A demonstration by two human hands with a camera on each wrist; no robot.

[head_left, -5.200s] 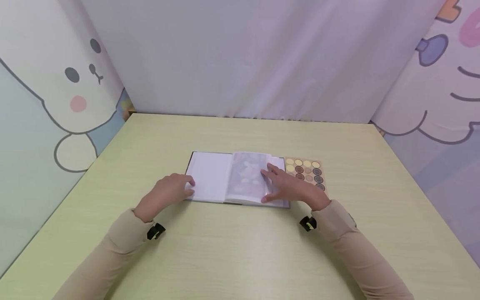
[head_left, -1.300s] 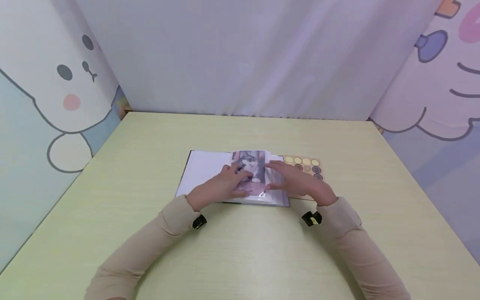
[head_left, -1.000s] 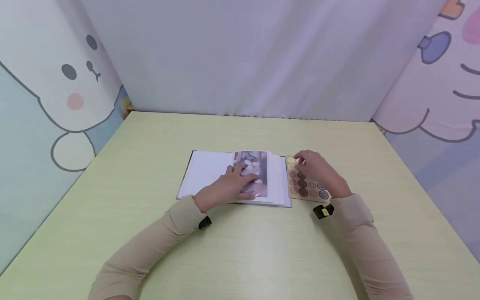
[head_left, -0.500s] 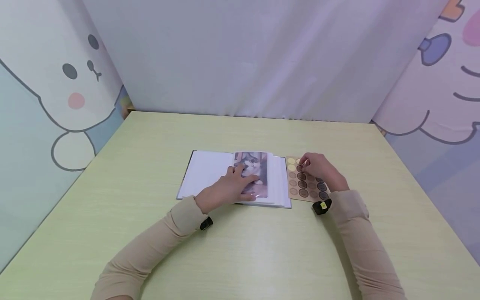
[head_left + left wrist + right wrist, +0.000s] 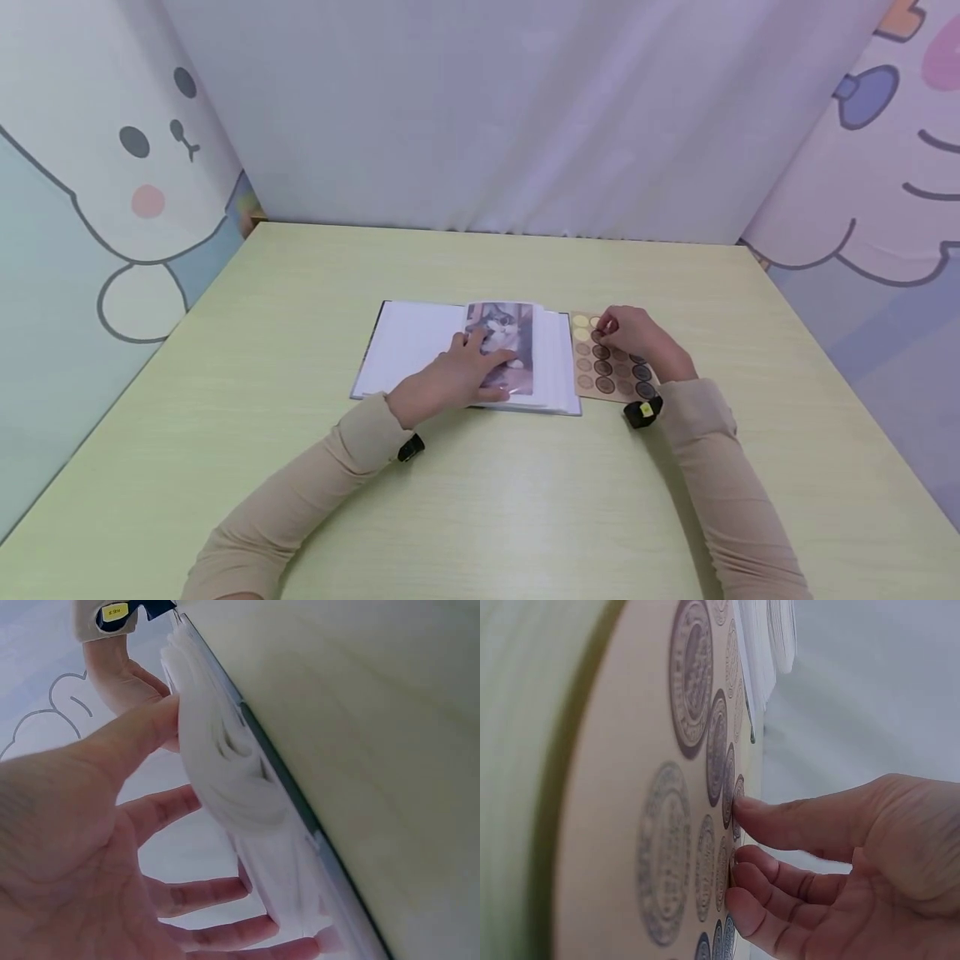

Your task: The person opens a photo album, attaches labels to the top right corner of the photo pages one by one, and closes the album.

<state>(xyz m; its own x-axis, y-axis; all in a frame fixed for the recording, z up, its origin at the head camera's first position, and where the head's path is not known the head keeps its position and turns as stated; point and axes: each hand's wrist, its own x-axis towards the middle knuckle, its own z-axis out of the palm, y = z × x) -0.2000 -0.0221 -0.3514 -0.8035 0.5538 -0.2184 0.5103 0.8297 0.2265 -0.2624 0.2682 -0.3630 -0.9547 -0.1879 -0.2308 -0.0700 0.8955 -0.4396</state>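
Observation:
An open photo album [image 5: 408, 342] lies on the table, with a cat photo [image 5: 517, 321] in a clear sleeve on its raised stack of pages. My left hand [image 5: 453, 375] rests on that photo, fingers spread, thumb near the page's lower edge. In the left wrist view the curved page edges [image 5: 232, 787] show beside the thumb. Right of the album lies a brown sheet of round stickers [image 5: 603, 367]. My right hand [image 5: 637, 333] is over its upper part, thumb and curled fingertips pinching at a sticker. In the right wrist view the fingertips [image 5: 746, 907] meet the sheet and hide that sticker.
The pale wooden table [image 5: 487, 500] reaches back to a white curtain [image 5: 450, 117]. Cartoon-printed panels [image 5: 67, 250] stand at both sides. A small black camera [image 5: 642, 412] is strapped to each wrist.
My left hand moved from the album's left edge onto the photo page, which now lies flatter. My right hand left the pages for the sticker sheet; over the last half second both hands barely moved.

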